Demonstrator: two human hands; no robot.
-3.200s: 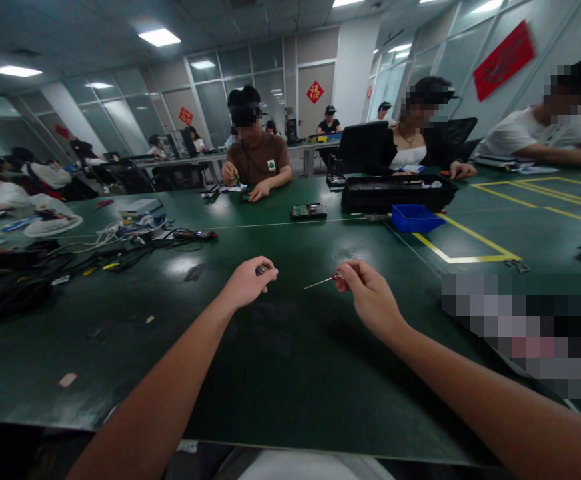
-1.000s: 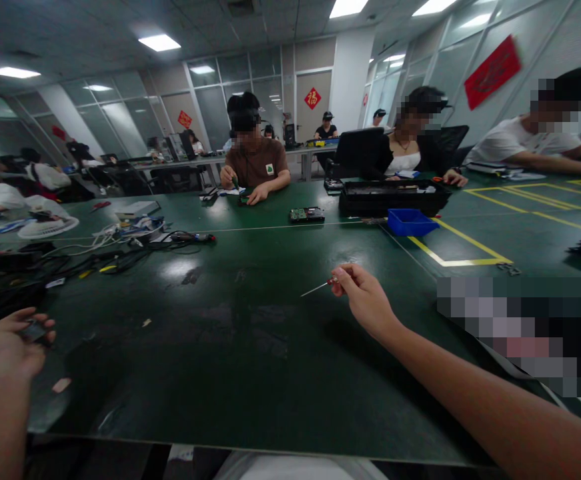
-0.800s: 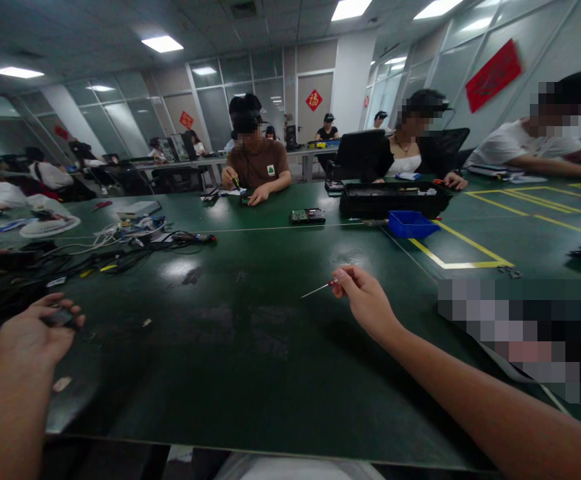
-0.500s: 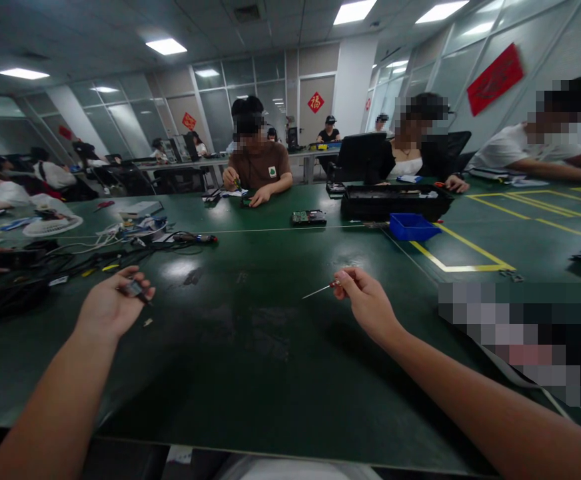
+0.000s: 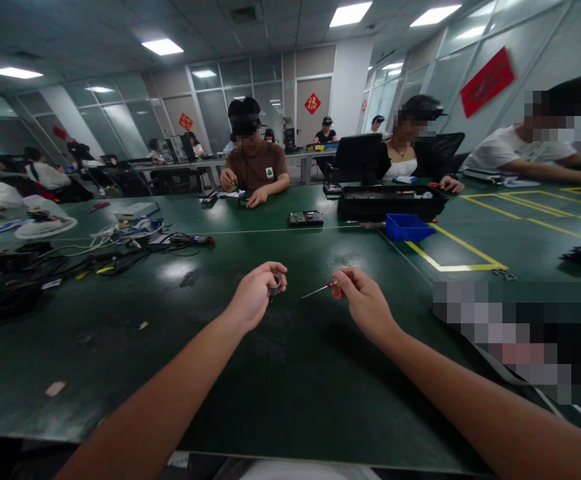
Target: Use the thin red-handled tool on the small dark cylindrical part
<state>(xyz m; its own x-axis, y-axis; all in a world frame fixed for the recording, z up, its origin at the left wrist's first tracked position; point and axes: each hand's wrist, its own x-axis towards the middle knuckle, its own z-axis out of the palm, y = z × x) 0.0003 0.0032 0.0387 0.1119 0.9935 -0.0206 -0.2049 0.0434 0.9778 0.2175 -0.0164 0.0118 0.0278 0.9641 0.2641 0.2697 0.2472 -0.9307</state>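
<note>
Over the middle of the green table [image 5: 250, 393], my left hand [image 5: 255, 293] is closed round a small dark grey part [image 5: 274, 285] with a rounded, ring-like edge. My fingers cover much of it, so its exact kind is unclear. To its right, my right hand [image 5: 365, 297] grips a screwdriver [image 5: 315, 291] with a reddish handle and a thin metal shaft. The shaft points left toward my left hand, and its tip is apart from the grey part.
A circuit board device [image 5: 305, 219] lies ahead, with a blue bin [image 5: 408, 227] and a long black tray [image 5: 393, 203] to its right. Tangled cables [image 5: 120, 248] spread on the left. A blurred-out object [image 5: 520, 340] sits at right. A co-worker [image 5: 256, 160] works opposite.
My left hand went out to the far left, then swung back to the middle beside the screwdriver, with a small dark part in it. My right hand has stayed nearly still.
</note>
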